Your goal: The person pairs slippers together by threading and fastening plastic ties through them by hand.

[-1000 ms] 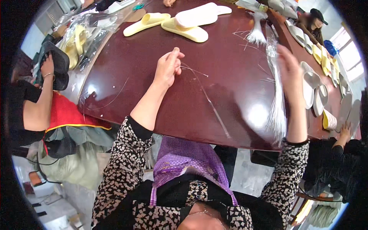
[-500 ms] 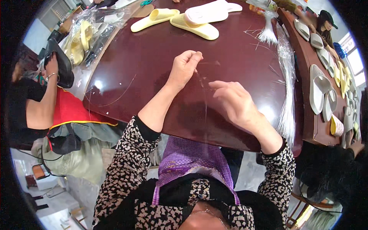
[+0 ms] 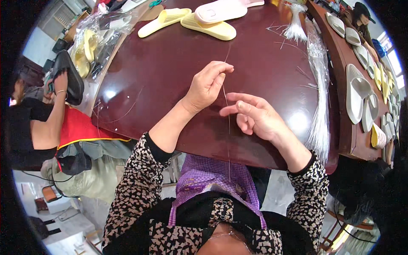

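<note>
the left hand [image 3: 207, 86] is raised over the dark red table [image 3: 157, 72], wrist bent back, fingers curled in and the thumb pressed against the fingertips, pinching a thin clear strand [image 3: 228, 127]. the strand runs from that pinch straight down toward the person, past the table's near edge and over the purple checked apron [image 3: 204, 178]; above the pinch a faint line seems to carry on up across the table, though it is too fine to be sure it is the same piece. the left forearm comes up from the lower edge in a black-and-cream patterned sleeve, bare from the cuff to the wrist.

the right hand [image 3: 255, 117] lies just beside the left, a little nearer the body, palm turned partly up. its index finger and thumb stretch out to the left and meet the strand just below the left hand's pinch, while the other fingers curl loosely; it looks like a light two-finger hold on the strand rather than a full grip. the right forearm slants in from the lower right in the same patterned sleeve.

to the right of that hand a long bundle of clear strands [image 3: 319, 97] lies in a plastic sleeve along the table. at the far side rest yellow slippers [image 3: 204, 25] with a pale pink one on top. grey and white slipper soles [image 3: 355, 93] line a second table on the right. at the left a person in a red vest holds a black shoe [image 3: 70, 80].
</note>
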The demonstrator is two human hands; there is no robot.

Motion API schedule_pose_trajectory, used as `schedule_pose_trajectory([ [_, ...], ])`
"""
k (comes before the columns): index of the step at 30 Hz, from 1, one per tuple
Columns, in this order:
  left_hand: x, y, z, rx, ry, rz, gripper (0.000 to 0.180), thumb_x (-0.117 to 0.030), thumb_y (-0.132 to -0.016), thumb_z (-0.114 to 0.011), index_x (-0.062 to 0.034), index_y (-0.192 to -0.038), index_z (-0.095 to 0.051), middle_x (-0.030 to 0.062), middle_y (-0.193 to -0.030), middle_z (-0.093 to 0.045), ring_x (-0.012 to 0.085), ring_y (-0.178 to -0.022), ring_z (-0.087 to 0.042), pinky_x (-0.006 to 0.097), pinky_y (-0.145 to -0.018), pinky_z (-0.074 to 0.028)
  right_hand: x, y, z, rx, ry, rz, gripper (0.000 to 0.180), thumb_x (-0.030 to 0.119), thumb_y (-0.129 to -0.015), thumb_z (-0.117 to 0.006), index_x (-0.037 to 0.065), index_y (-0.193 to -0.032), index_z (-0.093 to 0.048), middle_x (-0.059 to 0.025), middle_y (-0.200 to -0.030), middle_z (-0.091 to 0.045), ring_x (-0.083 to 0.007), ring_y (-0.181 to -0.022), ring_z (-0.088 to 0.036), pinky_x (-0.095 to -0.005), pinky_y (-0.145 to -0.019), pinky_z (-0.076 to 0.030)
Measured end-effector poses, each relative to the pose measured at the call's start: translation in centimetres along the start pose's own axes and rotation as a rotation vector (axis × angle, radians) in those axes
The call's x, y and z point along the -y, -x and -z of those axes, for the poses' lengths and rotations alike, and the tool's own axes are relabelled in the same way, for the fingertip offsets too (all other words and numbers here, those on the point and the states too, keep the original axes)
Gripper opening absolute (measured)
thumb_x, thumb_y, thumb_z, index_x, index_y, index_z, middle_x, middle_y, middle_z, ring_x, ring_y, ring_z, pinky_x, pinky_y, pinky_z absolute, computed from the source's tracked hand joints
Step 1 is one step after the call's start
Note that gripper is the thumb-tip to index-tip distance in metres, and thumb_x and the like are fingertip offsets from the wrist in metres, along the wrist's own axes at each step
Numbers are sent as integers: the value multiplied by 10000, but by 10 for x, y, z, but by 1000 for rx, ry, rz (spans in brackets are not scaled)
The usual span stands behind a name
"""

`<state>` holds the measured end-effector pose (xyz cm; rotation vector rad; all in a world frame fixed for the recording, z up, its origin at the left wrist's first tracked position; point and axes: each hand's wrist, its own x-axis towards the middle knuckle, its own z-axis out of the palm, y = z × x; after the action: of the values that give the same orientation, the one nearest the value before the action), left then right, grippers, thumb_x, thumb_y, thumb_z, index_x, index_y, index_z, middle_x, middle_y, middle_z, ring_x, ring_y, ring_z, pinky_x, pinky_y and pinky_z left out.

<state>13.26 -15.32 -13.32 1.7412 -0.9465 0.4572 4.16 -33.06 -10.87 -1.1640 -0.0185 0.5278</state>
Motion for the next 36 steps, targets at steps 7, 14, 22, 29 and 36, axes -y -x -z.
schedule_pose_trajectory([
  [7,7,-1,7,-53,-77,23,144,5,-842,-551,4,-974,-607,101,-924,-617,206,-862,-617,287,-786,-491,-3,-5,8,-66,-225,58,198,191,-906,-543,18,-1003,-553,1,-630,-451,-74,-471,-357,-236,-434,-339],
  [14,15,2,13,-68,-158,63,76,-4,-797,-625,-1,-872,-627,81,-875,-616,189,-780,-605,291,-747,-485,0,-8,28,-215,-317,291,157,185,-898,-547,32,-928,-555,45,-572,-339,-70,-459,-308,-242,-443,-314],
  [22,25,-2,20,-256,-170,197,57,-2,-791,-631,-11,-847,-628,72,-781,-584,156,-677,-563,268,-591,-448,-1,-6,29,-228,-294,428,157,183,-897,-540,30,-922,-566,59,-544,-307,-63,-447,-283,-242,-454,-308],
  [29,39,0,27,-253,-171,360,70,-62,-862,-595,-16,-903,-628,17,-843,-598,87,-734,-540,237,-672,-446,7,-2,30,-305,-296,513,166,191,-903,-535,31,-928,-569,62,-540,-303,-62,-444,-270,-242,-458,-301],
  [36,46,0,29,-333,112,525,166,-79,-893,-565,5,-1036,-578,23,-877,-579,62,-749,-530,207,-680,-450,6,-3,33,-293,-278,526,177,206,-906,-538,35,-935,-567,64,-544,-304,-61,-450,-273,-239,-462,-300],
])
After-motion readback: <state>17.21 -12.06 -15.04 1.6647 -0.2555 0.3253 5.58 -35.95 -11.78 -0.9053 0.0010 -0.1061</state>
